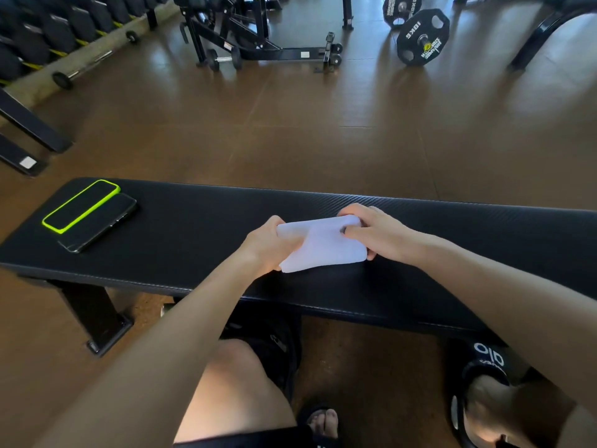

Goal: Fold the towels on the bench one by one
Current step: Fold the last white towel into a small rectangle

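Observation:
A small white towel (323, 245), folded into a compact rectangle, lies on the middle of the black padded bench (200, 247). My left hand (266, 245) grips the towel's left edge, fingers curled round it. My right hand (376, 232) grips the right edge, thumb on top and fingertips tucked under the near corner. Only this one towel is in view.
Two phones lie side by side at the bench's left end, one in a green-edged case (80, 205) and one black (100, 223). Beyond the bench are brown floor, a dumbbell rack (48, 37), a machine frame (258, 37) and a 10 kg plate (421, 37). My knee and sandalled feet are under the bench.

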`<action>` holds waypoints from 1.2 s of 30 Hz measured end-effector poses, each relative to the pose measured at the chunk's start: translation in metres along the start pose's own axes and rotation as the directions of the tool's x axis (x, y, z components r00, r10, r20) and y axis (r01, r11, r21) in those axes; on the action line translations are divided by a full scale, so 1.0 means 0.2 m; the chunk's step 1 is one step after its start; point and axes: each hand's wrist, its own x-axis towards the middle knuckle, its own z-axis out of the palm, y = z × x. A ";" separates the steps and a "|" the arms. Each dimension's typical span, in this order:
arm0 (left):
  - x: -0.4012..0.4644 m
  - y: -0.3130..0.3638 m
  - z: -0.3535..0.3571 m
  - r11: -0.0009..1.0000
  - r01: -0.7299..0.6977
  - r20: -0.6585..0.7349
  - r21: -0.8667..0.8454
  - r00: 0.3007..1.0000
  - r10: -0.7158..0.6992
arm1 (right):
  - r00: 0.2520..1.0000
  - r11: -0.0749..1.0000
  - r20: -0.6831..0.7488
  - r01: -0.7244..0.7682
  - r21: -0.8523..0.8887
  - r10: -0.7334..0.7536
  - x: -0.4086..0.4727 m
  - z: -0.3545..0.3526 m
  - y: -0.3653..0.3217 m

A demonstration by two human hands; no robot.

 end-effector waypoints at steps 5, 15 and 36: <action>-0.02 0.05 -0.02 0.990 0.053 0.031 0.131 0.998 -0.058 | 0.988 0.987 0.115 -0.119 0.104 0.107 -0.02 -0.02 -0.03; -0.12 0.14 -0.09 0.829 -0.162 0.288 0.536 0.958 0.001 | 0.982 0.993 0.176 -0.087 0.076 0.072 -0.15 0.06 -0.05; -0.31 0.12 -0.07 0.768 -0.215 0.361 0.604 0.932 -0.024 | 0.967 0.904 0.252 0.132 -0.408 -0.027 -0.24 0.07 -0.31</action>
